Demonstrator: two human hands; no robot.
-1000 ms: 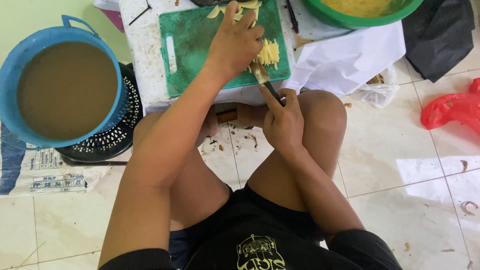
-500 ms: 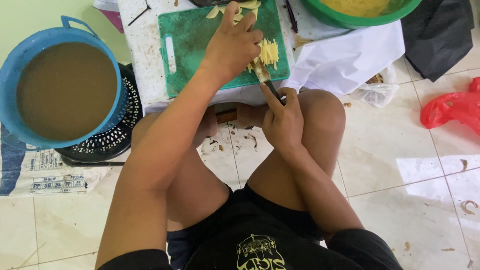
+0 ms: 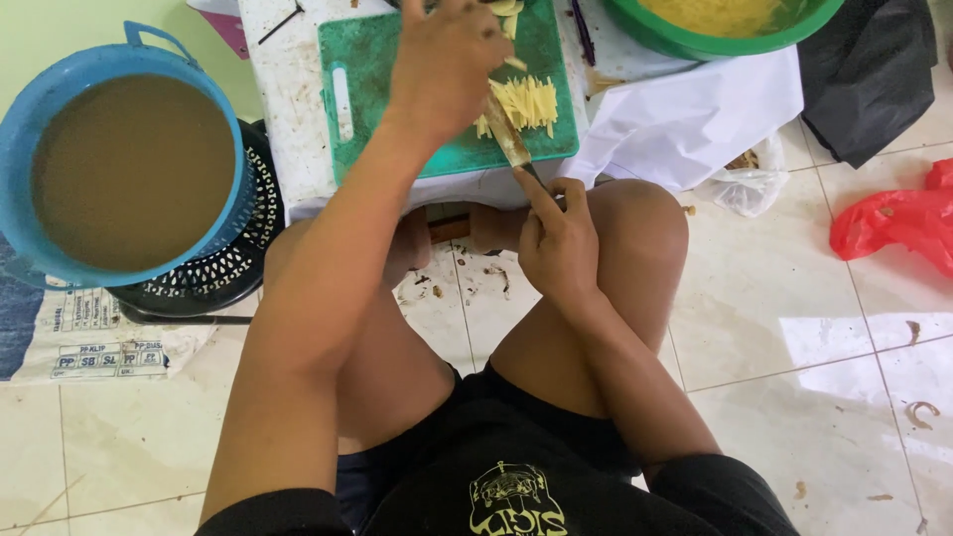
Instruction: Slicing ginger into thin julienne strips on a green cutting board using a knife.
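A green cutting board (image 3: 372, 89) lies on a low white table (image 3: 288, 99) in front of my knees. My left hand (image 3: 447, 60) presses down on pale yellow food at the board's far edge, fingers curled over it. A heap of thin yellow cut strips (image 3: 526, 101) lies beside that hand. My right hand (image 3: 558, 238) grips the dark handle of a knife (image 3: 508, 134), forefinger along its back, the blade angled onto the board at the strips.
A blue tub of brown liquid (image 3: 129, 169) sits in a black perforated basket (image 3: 223, 273) at my left. A green bowl of yellow shreds (image 3: 735, 25) stands at the top right. White cloth (image 3: 695, 119), black bag (image 3: 874, 79) and red bag (image 3: 898, 218) lie right.
My left hand has shifted slightly farther up the board. The knife blade has moved along the cut strips; my right hand stays at the table's near edge.
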